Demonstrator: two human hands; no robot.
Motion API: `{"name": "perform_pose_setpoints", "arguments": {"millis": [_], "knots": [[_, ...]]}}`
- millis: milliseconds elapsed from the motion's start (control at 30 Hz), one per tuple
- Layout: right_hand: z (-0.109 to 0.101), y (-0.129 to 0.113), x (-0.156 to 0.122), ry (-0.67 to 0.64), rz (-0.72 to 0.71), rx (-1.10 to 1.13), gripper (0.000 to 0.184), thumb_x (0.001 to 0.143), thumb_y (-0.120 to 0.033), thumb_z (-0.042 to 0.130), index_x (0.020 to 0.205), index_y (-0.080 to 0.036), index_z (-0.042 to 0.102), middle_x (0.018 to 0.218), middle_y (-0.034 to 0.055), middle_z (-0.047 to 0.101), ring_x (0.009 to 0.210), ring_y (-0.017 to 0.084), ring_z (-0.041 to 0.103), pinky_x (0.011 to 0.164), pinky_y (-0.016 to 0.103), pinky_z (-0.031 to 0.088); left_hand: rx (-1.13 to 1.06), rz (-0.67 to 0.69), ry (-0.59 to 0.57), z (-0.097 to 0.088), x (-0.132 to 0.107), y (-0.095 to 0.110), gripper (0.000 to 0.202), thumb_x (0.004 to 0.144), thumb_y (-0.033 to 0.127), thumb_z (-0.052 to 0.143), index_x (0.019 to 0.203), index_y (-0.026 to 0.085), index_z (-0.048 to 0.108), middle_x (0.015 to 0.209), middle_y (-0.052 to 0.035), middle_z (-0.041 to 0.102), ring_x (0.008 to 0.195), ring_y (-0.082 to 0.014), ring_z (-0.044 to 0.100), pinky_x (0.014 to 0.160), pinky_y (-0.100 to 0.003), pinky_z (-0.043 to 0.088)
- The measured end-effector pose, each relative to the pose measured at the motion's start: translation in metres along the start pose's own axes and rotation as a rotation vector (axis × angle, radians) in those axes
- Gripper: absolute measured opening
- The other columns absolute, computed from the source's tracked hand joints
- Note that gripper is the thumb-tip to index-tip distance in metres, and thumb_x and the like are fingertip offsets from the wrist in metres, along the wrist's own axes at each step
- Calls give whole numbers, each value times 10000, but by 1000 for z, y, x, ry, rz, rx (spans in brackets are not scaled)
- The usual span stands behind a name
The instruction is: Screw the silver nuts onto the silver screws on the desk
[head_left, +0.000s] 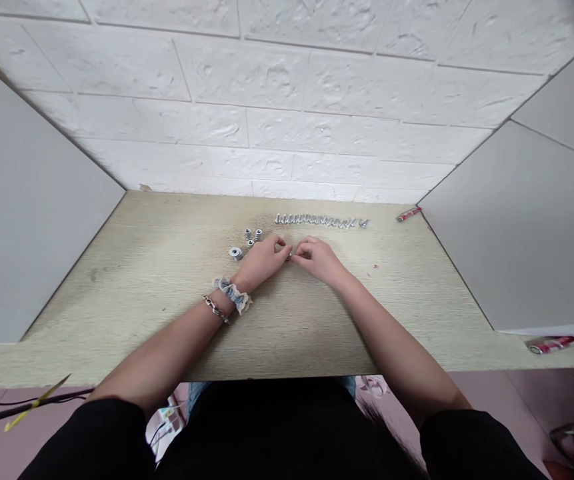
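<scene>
My left hand (263,260) and my right hand (318,257) rest on the pale wooden table (167,300), fingertips pinched together around a small metal part (289,253) held between them. Both hands are closed on it. A few loose metal nuts and bolts (251,235) and a round metal washer-like piece (235,253) lie just left of my left hand. Behind the hands runs a row of several assembled metal bolts (321,221). My left wrist wears a scrunchie and a chain bracelet.
A red pen-like object (409,214) lies at the table's back right corner. White panels stand at left (27,220) and right (531,220); a white brick wall is behind. A red can (551,345) lies at the right edge.
</scene>
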State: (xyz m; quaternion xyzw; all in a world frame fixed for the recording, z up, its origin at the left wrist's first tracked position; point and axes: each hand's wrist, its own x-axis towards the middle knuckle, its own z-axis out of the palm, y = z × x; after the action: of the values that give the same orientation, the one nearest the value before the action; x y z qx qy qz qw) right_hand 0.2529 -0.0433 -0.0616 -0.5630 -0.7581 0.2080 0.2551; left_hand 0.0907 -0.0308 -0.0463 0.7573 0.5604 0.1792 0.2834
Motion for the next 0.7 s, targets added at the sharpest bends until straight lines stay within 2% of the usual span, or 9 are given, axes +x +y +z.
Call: {"name": "perform_pose_setpoints", "arguments": {"millis": [67,167,267,367,433,533,633,700], "knots": [[1,-1,0,-2,-2,-5,139,757,-310,591,787,-188,649,870,47,610,861,181,555,796,331,425,-2,3,0,0,0,-1,336,832,451,437,977,193,596,842,-55,660,807,-212,601,705,-296,428],[4,-2,-1,-29,-26,-27,276,748,-327,603,996,-215,646,1087,70,603,1048,234,519,928,410,371,-9,6,10,0,1,-2,345,824,474,441,964,197,591,810,-50,651,785,-211,595,695,-296,421],[3,-2,-1,-80,-8,-19,310,749,-334,604,1041,-248,657,1241,70,550,1181,271,455,1012,462,293,-26,-16,14,1,1,-3,349,818,471,455,1003,196,563,745,-35,632,721,-197,586,652,-283,409],[-2,-2,-2,-102,18,83,236,757,-322,593,960,-255,693,1213,51,578,1179,249,476,1005,426,324,-49,-48,6,1,1,-3,383,812,478,465,1065,194,519,693,-18,614,649,-184,572,613,-273,394],[-6,-2,-2,-105,45,185,181,769,-330,572,832,-234,711,1139,41,619,1086,215,545,938,371,392,-60,-43,3,0,0,-3,398,810,495,464,1069,195,506,691,-16,610,637,-181,568,609,-271,390],[-8,-2,-2,-80,70,247,229,771,-350,557,654,-191,672,988,41,657,906,174,601,817,317,444,-55,-31,7,-1,-1,-2,400,812,502,456,1061,193,505,702,-22,609,655,-187,571,614,-272,389],[-4,-3,-1,-27,38,161,163,756,-319,572,737,-184,662,903,45,655,886,179,583,814,334,438,-29,-26,16,0,-1,-2,375,820,479,453,1051,191,516,736,-34,616,687,-193,578,627,-275,392],[0,-4,0,-20,4,97,194,745,-291,586,897,-198,662,983,56,649,973,199,563,885,378,412,-24,-14,18,0,0,-2,372,823,484,447,1043,194,523,765,-39,623,706,-195,582,635,-275,395]]}}
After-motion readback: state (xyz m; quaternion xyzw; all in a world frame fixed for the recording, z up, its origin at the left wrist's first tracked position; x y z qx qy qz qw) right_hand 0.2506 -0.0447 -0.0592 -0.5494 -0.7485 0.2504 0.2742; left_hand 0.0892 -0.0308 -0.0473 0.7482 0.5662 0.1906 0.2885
